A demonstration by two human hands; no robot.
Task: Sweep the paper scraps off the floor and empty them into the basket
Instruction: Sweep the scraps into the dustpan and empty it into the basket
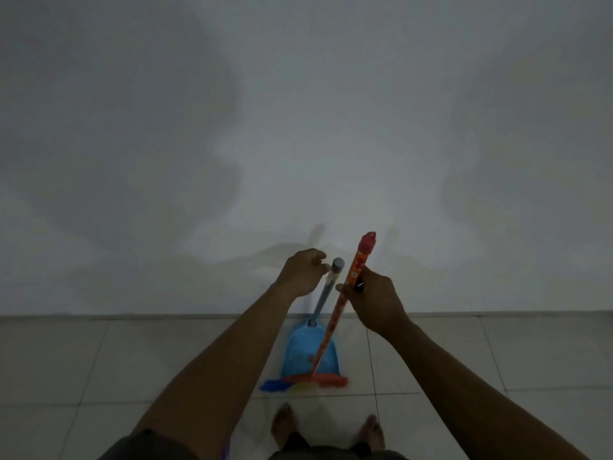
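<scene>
A blue dustpan (300, 355) stands on the tiled floor against the white wall, its long blue handle (326, 293) rising to a grey cap. My left hand (303, 272) is at the top of that handle, fingers loosely curled and touching it just below the cap. My right hand (373, 302) grips the orange patterned broom handle (348, 287). The broom's red head (318, 380) with coloured bristles rests on the floor in front of the dustpan. No paper scraps or basket are in view.
The white wall (298, 127) fills the upper view and meets the pale floor tiles (464, 360) just behind the dustpan. My bare feet (285, 426) stand on the tiles directly below the broom head.
</scene>
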